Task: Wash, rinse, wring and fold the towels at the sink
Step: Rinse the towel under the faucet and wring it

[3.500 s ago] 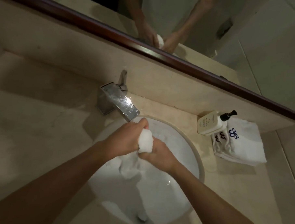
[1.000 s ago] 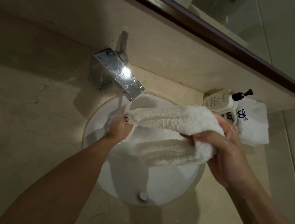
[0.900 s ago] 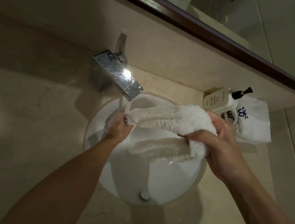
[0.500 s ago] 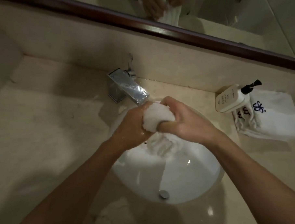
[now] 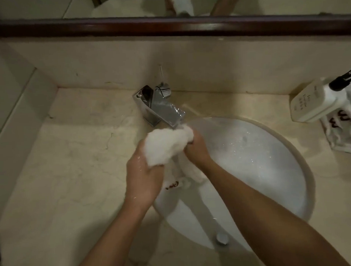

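Two hands work one white towel (image 5: 167, 146) at the left edge of the single round sink (image 5: 252, 169), just under the spout of the one chrome tap (image 5: 159, 108). The left hand (image 5: 142, 178) grips the bunched upper part of the towel, its fingers wrapped around the wad from the left. The right hand (image 5: 197, 150) clenches the same towel from the right, fingers curled into the cloth near the spout. Both hands are wet. Below the wad, the rest of the towel hangs down between the wrists into the basin, and a small dark embroidered mark shows on the hanging end. The basin wall glistens with droplets, and one metal drain (image 5: 222, 237) sits at its near side. The counter (image 5: 71, 167) is pale veined stone, with a raised ledge on the left. At the right edge stands one white pump bottle (image 5: 314, 102) with a black pump, lying tilted on top of folded white cloth (image 5: 345, 133) that bears dark blue and dark red embroidery; how many pieces make up that stack cannot be told, since the frame cuts it off. A dark wooden frame (image 5: 166, 28) runs across the top, and the mirror above it reflects two forearms and a strip of white towel.
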The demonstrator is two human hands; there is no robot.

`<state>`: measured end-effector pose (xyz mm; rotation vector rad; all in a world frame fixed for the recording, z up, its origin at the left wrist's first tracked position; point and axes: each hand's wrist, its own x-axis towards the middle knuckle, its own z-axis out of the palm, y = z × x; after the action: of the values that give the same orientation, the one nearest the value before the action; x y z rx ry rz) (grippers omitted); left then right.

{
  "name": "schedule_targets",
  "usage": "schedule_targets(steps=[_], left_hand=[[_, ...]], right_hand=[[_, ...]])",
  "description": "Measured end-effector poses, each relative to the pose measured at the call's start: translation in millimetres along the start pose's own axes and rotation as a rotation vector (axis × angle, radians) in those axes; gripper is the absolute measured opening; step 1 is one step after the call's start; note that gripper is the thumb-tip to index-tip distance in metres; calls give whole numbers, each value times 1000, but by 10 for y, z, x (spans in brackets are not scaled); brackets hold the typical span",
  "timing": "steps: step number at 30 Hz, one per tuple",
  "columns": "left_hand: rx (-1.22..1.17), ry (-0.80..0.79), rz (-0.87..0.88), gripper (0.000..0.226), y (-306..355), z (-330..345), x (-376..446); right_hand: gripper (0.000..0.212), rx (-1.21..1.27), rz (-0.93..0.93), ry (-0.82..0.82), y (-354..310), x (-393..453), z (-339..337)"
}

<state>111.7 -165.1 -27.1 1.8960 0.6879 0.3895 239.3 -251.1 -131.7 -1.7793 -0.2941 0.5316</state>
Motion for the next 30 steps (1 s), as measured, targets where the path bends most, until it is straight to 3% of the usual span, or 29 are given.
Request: schedule_targets(steps=[3, 5, 7, 10, 12, 14, 15, 16, 17, 20, 24, 27, 30], left_hand=[[-84, 106, -30, 46, -45, -120, -104], [-75, 93, -37, 34, -15, -127, -173], [3, 28, -3, 39, -29, -58, -209], [74, -38, -51, 49, -151, 84, -189], [71, -41, -81, 47, -218, 142, -183], [88, -37, -74, 45, -242, 165, -170], [95, -31, -71, 43, -256, 164, -149], [95, -18, -76, 40, -273, 161, -114], [92, 0, -83, 38, -314, 158, -75], [80, 32, -86, 36, -362, 127, 14], [76, 18, -115, 38, -364, 113, 72], [114, -30, -147, 29, -395, 162, 76], [136, -33, -177, 22, -427, 176, 73]], right_hand=[[39, -23, -106, 22, 14, 121, 26], [69, -339, -149, -64, 319, 78, 52], [90, -601, -27, -227, 698, -12, 88], [75, -842, 44, -240, 970, -114, 283], [47, -826, 79, -109, 994, -104, 438], [23, -580, 147, 127, 875, -13, 475], [19, -413, 276, 143, 779, 56, 449], [23, -310, 402, 102, 766, 138, 424], [29, -374, 452, 31, 764, 250, 385], [43, -747, 295, -101, 686, 256, 214], [75, -905, 98, -50, 1008, -113, 163], [73, -890, 44, -84, 1198, -184, 283], [64, -678, 143, 125, 1077, 65, 332]])
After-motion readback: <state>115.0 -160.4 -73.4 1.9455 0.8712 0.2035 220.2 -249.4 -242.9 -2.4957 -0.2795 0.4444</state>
